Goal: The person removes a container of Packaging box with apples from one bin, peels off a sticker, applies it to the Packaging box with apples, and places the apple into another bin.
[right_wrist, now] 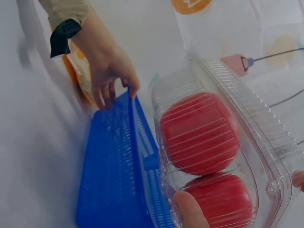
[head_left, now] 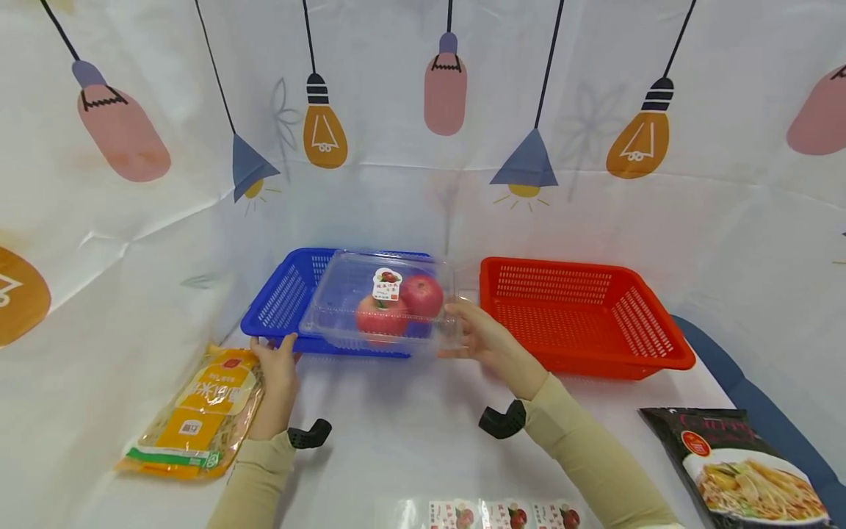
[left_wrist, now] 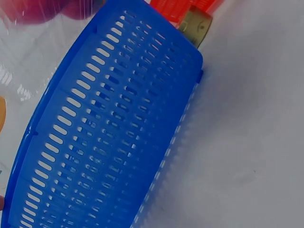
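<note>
My right hand (head_left: 479, 334) grips one end of a clear plastic box (head_left: 337, 294) with a label on its lid. Two red apples (head_left: 423, 295) lie inside it. The box is held above the blue basket (head_left: 280, 297). In the right wrist view, my thumb (right_wrist: 190, 209) lies along the side of the box, beside the apples (right_wrist: 199, 133). My left hand (head_left: 277, 375) pinches the blue basket's near left rim, thumb on one side and fingers on the other, as the right wrist view shows (right_wrist: 111, 71).
A red basket (head_left: 581, 360) stands to the right. A yellow noodle packet (head_left: 198, 411) lies at the left, and a black noodle packet (head_left: 747, 470) at the right front. A strip of apple stickers (head_left: 502, 514) lies at the front edge. A patterned cloth hangs behind.
</note>
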A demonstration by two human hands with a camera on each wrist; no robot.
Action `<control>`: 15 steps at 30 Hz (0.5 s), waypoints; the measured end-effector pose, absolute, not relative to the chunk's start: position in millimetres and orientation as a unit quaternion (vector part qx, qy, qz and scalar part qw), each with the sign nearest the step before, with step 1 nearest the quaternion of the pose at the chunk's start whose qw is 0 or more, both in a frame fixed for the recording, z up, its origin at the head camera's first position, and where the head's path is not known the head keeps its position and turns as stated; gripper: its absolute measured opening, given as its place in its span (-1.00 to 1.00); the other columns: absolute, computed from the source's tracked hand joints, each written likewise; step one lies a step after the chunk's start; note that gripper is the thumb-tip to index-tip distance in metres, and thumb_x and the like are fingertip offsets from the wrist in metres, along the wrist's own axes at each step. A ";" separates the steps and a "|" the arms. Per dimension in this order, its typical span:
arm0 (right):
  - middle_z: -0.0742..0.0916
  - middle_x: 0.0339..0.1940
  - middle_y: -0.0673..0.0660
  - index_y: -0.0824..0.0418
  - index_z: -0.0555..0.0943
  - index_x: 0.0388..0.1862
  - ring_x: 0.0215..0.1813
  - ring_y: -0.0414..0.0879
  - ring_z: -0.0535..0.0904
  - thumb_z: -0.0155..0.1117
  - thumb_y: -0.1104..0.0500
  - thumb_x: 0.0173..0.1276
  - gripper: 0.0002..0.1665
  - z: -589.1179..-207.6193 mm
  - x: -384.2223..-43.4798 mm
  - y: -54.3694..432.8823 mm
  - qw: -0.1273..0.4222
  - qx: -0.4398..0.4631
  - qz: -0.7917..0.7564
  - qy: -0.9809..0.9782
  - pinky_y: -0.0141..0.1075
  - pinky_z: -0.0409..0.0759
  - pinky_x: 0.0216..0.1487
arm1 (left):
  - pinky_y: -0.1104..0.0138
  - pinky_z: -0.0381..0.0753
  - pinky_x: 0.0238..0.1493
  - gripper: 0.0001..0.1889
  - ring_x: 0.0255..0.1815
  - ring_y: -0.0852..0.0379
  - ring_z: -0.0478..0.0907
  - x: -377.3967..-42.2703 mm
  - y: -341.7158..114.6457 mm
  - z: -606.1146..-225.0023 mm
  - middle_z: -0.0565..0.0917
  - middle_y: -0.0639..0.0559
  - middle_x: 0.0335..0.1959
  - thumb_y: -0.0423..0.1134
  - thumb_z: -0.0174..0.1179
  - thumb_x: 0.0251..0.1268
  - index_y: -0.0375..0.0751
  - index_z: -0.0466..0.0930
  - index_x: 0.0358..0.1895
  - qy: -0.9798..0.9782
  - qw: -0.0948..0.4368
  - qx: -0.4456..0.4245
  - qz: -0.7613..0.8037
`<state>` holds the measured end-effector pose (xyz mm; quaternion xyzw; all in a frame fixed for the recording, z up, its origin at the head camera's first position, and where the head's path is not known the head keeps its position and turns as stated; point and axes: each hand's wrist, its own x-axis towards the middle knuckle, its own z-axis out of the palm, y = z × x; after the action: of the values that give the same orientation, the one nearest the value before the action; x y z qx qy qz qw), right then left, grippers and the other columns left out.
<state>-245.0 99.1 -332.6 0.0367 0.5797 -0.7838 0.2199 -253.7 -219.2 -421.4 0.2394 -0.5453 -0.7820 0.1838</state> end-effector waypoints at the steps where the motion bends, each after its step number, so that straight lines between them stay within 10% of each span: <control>1: 0.19 0.39 0.25 0.12 0.09 0.41 0.28 0.28 0.22 0.09 0.04 0.31 -0.26 -332.9 -248.8 96.1 0.220 0.038 -0.785 0.578 0.16 0.46 0.03 | 0.12 0.32 0.26 -0.14 0.24 -0.03 0.18 -253.7 -219.2 -421.5 -0.09 -0.23 0.41 -0.37 0.00 0.29 0.01 -0.45 0.43 -0.547 0.187 0.241 -0.780; 15: 0.27 0.35 0.28 0.06 0.16 0.38 0.23 0.27 0.32 0.31 0.04 0.16 -0.16 -333.6 -289.8 50.7 0.211 0.134 -0.798 0.548 0.10 0.51 0.01 | 0.36 0.53 -0.05 -0.16 -0.10 0.19 0.31 -256.2 -216.3 -426.7 0.01 -0.23 0.34 -0.33 0.03 0.26 -0.03 -0.38 0.43 -0.564 0.211 0.253 -0.757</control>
<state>-289.8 50.7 -333.6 0.1343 0.5481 -0.7981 0.2113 -256.2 -216.3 -426.7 0.2529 -0.5642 -0.7572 0.2107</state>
